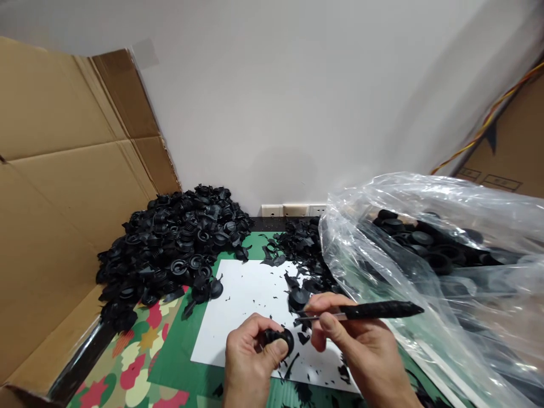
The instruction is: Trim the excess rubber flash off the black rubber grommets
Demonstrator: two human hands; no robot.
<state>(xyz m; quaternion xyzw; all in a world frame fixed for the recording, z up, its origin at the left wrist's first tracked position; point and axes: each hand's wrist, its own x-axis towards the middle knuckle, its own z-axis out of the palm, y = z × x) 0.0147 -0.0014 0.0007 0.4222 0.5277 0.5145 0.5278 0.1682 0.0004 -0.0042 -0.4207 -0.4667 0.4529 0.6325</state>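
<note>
My left hand (250, 354) is closed around a small black rubber part (281, 339), held over a white sheet (246, 300). My right hand (357, 343) grips a slim knife with a black handle (378, 310); its blade tip points left, close to the rubber part. Black trimmings (304, 338) lie scattered on the sheet just below both hands.
A large heap of black rubber parts (174, 243) fills the left rear, against an open cardboard box flap (63, 187). A clear plastic bag (425, 255) holding more black parts stands at the right. A pile of black scraps (301, 243) lies behind the sheet, on a green mat (178, 345).
</note>
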